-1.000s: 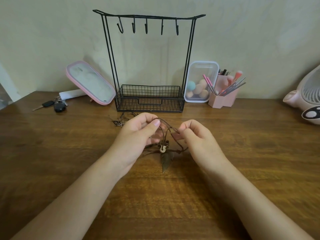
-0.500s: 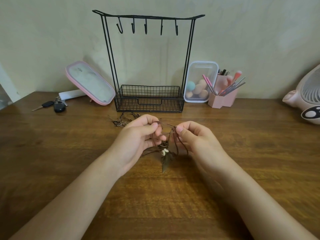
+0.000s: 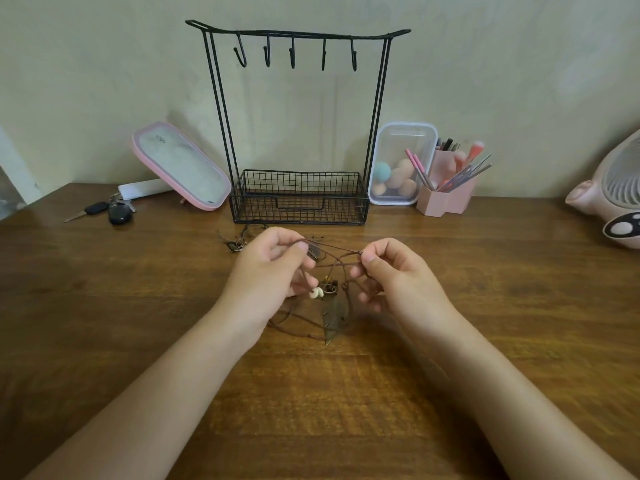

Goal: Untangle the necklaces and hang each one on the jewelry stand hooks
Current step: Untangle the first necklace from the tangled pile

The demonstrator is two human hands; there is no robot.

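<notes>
Now left hand (image 3: pixel 266 271) and right hand (image 3: pixel 394 277) had parted before the black wire stand (image 3: pixel 221 109), fingers (image 3: pixel 370 261) pinching brown necklace cord (image 3: pixel 332 248) taut, likely loosening knots.

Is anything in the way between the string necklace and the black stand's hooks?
Nothing visible: the left hand and right hand pinch the brown cord necklace with the leaf pendant in front of the black wire stand; its hooks hang bare above.

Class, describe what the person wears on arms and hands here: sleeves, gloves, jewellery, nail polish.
The left forearm and right forearm are bare to the frame's edge, no sleeve in view. The left hand and right hand carry no gloves, rings, watch or bracelet. The visible thumbnails are short and look unpainted.
</notes>
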